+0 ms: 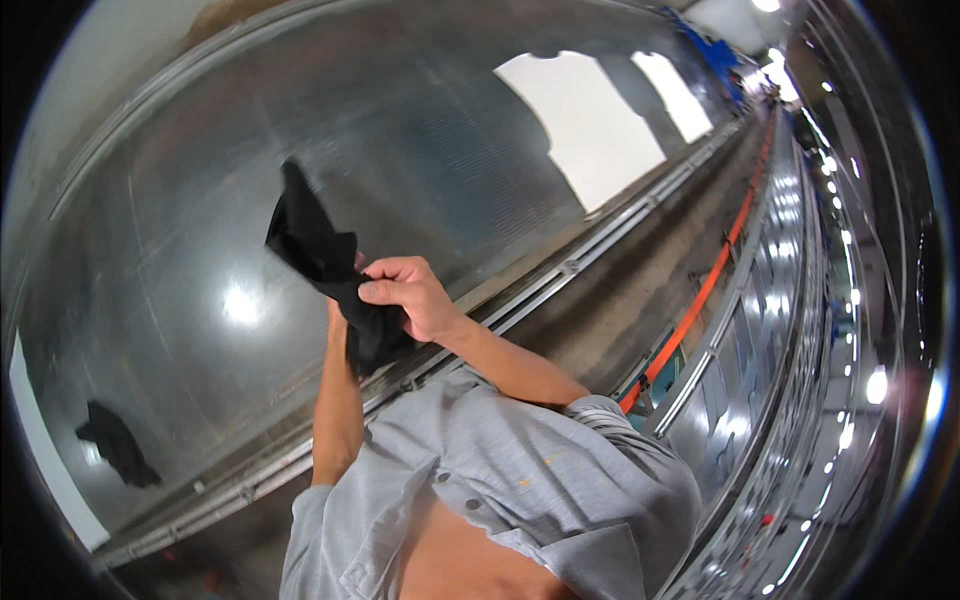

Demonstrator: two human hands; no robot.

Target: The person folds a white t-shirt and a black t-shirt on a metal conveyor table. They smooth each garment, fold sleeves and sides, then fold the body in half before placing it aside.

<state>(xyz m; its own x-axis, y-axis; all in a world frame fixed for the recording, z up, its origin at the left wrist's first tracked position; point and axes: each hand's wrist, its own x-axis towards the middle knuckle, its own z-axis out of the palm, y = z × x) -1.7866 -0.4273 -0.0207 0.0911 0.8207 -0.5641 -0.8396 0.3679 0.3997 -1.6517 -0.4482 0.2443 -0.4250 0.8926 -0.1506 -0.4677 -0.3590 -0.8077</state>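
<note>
Black cloth (322, 262) is bunched between the person's two hands, held up just over a wide, shiny steel table (200, 180). The right hand (408, 292) is closed on it from above, thumb and fingers pinching a fold near the middle, so that one loose end sticks up and away beyond the knuckles. The left hand (338, 322) sits underneath and is mostly hidden by the cloth; it seems to be gripping the lower part, though how tightly its fingers are curled cannot be told. Both forearms rise from the sleeves of a grey button shirt (520, 480).

Well off to the left of the hands, nearer the person, a second dark cloth (118, 442) lies flat on the steel. Beyond the right hand, on the far side, two white sheets (590, 125) rest on the surface (bright glare hides their edges). To the right of the right forearm a metal rail (560, 275) runs along the table's rim, with an orange strap (700, 295) past it.

Judging by the grip, the step in hand looks like gathering or straightening the cloth in the air. A next move would call for the hands to shift their hold to its edges, since it is now a crumpled bunch.
</note>
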